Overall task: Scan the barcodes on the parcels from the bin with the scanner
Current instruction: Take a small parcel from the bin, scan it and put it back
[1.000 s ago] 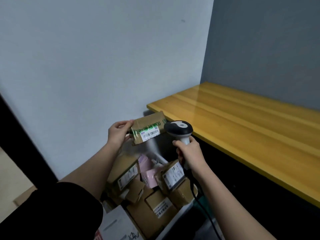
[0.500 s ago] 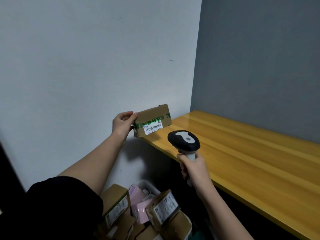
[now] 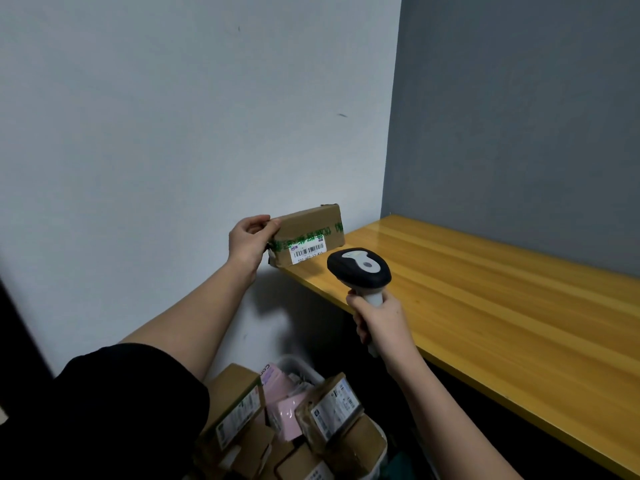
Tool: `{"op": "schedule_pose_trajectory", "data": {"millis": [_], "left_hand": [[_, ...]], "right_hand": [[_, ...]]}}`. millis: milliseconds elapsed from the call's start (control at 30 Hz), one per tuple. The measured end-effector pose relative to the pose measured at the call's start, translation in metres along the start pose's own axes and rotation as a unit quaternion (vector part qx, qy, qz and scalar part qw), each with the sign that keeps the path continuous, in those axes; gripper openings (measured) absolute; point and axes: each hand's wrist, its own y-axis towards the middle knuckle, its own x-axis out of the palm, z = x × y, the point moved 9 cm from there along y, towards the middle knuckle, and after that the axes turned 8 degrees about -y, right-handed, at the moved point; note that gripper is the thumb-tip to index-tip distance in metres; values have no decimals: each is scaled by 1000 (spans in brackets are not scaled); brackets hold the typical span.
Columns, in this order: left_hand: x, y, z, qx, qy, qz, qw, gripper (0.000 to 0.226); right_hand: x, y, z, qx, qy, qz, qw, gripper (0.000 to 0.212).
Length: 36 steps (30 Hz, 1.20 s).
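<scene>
My left hand point(image 3: 248, 241) grips the left end of a small brown cardboard parcel point(image 3: 308, 232) with green printed tape and a white barcode label facing me. The parcel sits at the left corner of the wooden tabletop point(image 3: 485, 292), against the white wall; whether it rests on the wood I cannot tell. My right hand point(image 3: 379, 318) is shut on the handle of a black and white barcode scanner point(image 3: 360, 268), whose head is just right of and below the parcel's label. Below, a white bin point(image 3: 375, 455) holds several brown and pink parcels.
The white wall stands close behind the parcel and a grey wall runs behind the table. The bin stands on the floor under the table's left end. A dark strip runs along the far left.
My left hand has carried the parcel up from above the bin to the table's left corner. The scanner has dropped slightly lower than the parcel. The view has tilted upward.
</scene>
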Motion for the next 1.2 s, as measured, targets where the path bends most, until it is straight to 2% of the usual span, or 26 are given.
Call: {"op": "schedule_pose_trajectory", "data": {"millis": [500, 1200], "left_hand": [[-3, -5, 4, 0, 20, 8, 1000, 37], [-6, -5, 6, -5, 21, 16, 1000, 36]], "right_hand": [[6, -5, -3, -7, -21, -6, 1000, 10], [6, -11, 7, 11, -29, -6, 1000, 8]]}}
